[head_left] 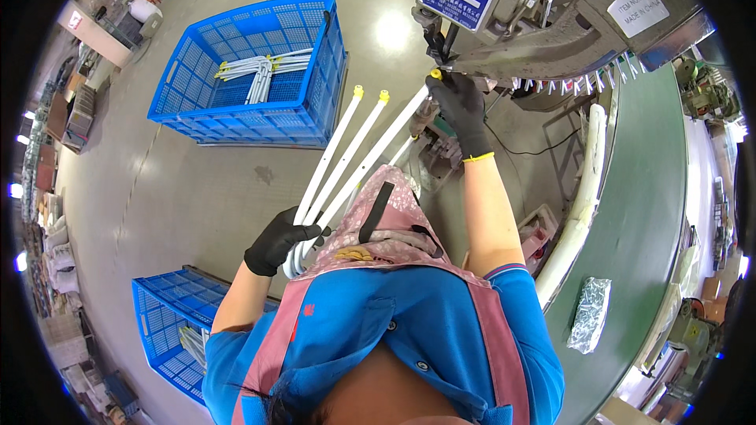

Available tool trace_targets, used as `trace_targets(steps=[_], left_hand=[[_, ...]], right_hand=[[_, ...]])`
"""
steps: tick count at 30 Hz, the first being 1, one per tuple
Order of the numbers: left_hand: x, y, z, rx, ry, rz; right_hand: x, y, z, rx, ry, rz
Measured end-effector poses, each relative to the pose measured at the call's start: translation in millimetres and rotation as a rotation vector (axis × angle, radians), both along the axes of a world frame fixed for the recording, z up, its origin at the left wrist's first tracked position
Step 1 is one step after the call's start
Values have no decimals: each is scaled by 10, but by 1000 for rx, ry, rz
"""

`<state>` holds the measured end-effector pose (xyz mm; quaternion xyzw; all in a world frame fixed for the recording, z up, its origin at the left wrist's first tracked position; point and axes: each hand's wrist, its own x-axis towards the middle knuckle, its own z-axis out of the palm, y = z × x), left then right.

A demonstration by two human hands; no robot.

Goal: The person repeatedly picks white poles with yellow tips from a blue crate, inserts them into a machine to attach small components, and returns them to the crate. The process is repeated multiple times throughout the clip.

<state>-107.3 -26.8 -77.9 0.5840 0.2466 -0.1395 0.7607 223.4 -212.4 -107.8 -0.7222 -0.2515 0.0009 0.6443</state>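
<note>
My left hand, in a black glove, is closed round the lower, bent parts of several white tubes in front of my apron. Two of these tubes end in yellow caps, standing up and apart to the left of a third. That third white tube slants up to my right hand, also black-gloved, which grips it close to its yellow end fitting. This end sits just under the working head of a grey machine. Whether the fitting touches the tooling I cannot tell.
A blue crate with more white tubes stands on the floor ahead left; another blue crate is at lower left. On my right runs a green conveyor belt carrying a clear-wrapped packet. A black cable trails below the machine.
</note>
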Motion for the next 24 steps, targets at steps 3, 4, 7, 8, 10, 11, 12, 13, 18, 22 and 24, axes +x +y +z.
trace_targets(steps=[3, 4, 7, 8, 10, 11, 12, 13, 18, 22, 24], left_hand=[[33, -31, -45, -11, -17, -41], [47, -37, -56, 25, -4, -67], [64, -41, -58, 65, 24, -81], [60, -30, -43, 53, 0, -80], [46, 8, 1, 22, 7, -66], [28, 40, 29, 47, -9, -77], [8, 79, 55, 52, -12, -86], [-16, 122, 76, 44, -33, -95], [-98, 306, 55, -6, 30, -113], [-66, 274, -53, 4, -3, -106], [-53, 246, -57, 36, 2, -125]], right_hand=[[137, 68, -165, 17, 184, 81], [212, 149, -226, 298, 338, 261], [357, 304, -364, 491, 424, 430], [374, 300, -387, 119, 215, 235], [380, 283, -398, 110, 336, 182], [386, 267, -386, 20, 251, 160], [394, 249, -370, -71, 164, 140], [412, 240, -353, -150, 36, 149], [493, 256, -362, -325, 43, 136], [467, 243, -384, -463, -204, 28], [452, 198, -356, -358, -140, 110]])
